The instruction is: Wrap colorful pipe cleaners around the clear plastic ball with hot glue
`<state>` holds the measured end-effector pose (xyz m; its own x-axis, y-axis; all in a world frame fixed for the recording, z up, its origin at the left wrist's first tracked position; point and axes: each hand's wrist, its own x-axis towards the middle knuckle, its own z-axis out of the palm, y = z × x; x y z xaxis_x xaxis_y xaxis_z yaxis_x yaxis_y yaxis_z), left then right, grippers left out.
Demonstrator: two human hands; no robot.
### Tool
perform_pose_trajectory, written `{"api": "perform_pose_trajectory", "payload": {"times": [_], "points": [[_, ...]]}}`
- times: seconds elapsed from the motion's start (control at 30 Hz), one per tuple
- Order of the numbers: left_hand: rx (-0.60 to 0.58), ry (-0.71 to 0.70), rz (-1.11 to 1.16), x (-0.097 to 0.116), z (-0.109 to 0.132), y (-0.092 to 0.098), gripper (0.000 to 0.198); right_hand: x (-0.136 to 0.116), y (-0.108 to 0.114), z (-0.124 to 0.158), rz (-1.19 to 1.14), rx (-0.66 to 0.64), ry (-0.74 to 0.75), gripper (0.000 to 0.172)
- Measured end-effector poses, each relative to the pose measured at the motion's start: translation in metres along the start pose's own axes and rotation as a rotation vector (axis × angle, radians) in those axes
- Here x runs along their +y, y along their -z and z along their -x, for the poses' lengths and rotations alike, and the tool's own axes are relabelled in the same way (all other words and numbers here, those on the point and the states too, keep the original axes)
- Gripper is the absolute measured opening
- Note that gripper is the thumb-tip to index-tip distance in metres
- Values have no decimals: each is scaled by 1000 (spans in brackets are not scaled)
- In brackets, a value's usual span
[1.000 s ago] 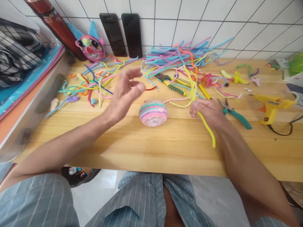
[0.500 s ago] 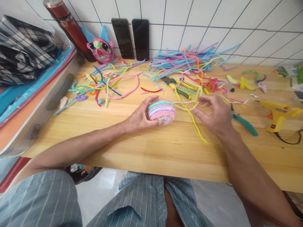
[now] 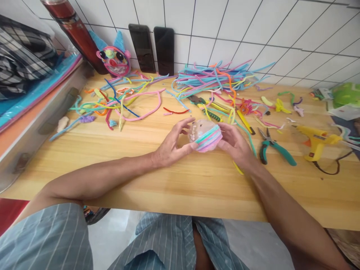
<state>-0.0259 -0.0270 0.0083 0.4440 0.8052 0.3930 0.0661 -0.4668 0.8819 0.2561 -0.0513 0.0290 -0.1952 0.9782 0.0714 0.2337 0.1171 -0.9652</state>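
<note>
The left hand [image 3: 174, 146] and right hand [image 3: 235, 145] clasp opposite sides of the pipe-cleaner-wrapped plastic piece [image 3: 208, 139], probably steadying its tilt.

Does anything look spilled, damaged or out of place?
Nothing looks spilled or damaged. The clear ball ringed with pastel fuzzy strands is tilted, its stripes slanting between the left hand and right hand, and fuzzy multicoloured pipe cleaners lie strewn loosely at left.
</note>
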Motion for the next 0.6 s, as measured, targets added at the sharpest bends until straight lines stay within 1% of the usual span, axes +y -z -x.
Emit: {"api": "perform_pose_trajectory", "payload": {"times": [0.03, 0.1, 0.17, 0.27, 0.37, 0.4, 0.47, 0.53, 0.6], "points": [[17, 40, 7, 2, -1, 1, 71, -1, 1, 0, -29, 13, -17, 61], [32, 98, -15, 3, -4, 2, 65, -2, 2, -1, -35, 39, -27, 53], [30, 109, -56, 2, -8, 1, 64, -1, 3, -2, -3, 67, -23, 49], [12, 94, -86, -2, -11, -2, 77, -1, 4, -1, 73, 129, -10, 44], [-42, 141, -72, -4, -10, -4, 96, -3, 4, 1, 117, 172, -2, 42], [-62, 159, -59, -4, -9, -5, 100, -5, 3, 1, 100, 164, -1, 43], [-71, 174, -31, -4, -7, -6, 106, -7, -1, 2, 29, 104, 2, 51], [-34, 166, -14, -5, -6, -8, 113, -7, -7, 3, -26, 24, 10, 64], [9, 141, -24, -7, -5, -10, 120, -6, -13, 4, -31, -19, 16, 80]]}}
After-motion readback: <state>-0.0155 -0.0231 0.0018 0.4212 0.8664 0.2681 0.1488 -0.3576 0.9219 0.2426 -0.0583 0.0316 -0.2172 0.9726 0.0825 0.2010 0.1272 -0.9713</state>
